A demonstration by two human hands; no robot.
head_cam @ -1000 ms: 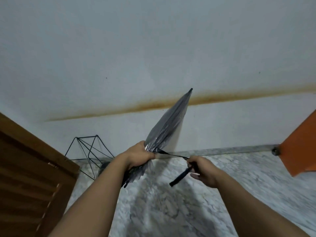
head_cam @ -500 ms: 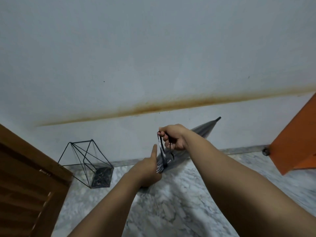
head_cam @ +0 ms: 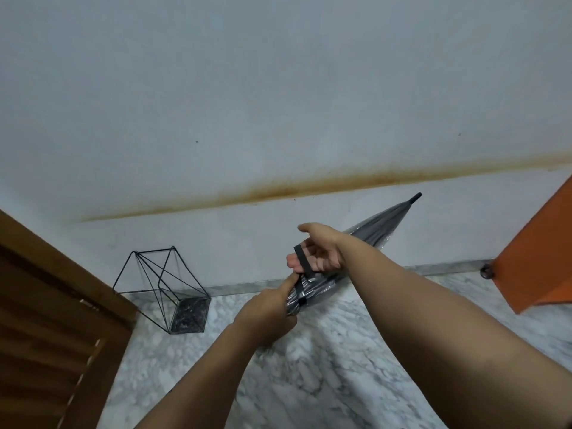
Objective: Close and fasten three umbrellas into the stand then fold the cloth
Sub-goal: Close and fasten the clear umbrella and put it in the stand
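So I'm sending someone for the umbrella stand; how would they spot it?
Follow the stained white wall down to the marble floor, beside the brown slatted door. The umbrella stand is a black wire frame, angular and see-through, with nothing in it.

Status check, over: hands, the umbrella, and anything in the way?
Left hand grips the closed umbrella. Right hand wraps the strap round it, not fastened. Wire stand holds no umbrella; path clear.

One of each is counted.
One umbrella (head_cam: 376,226), one strap (head_cam: 303,263), one wire stand (head_cam: 167,287), two hands (head_cam: 269,311) (head_cam: 322,252) are seen.
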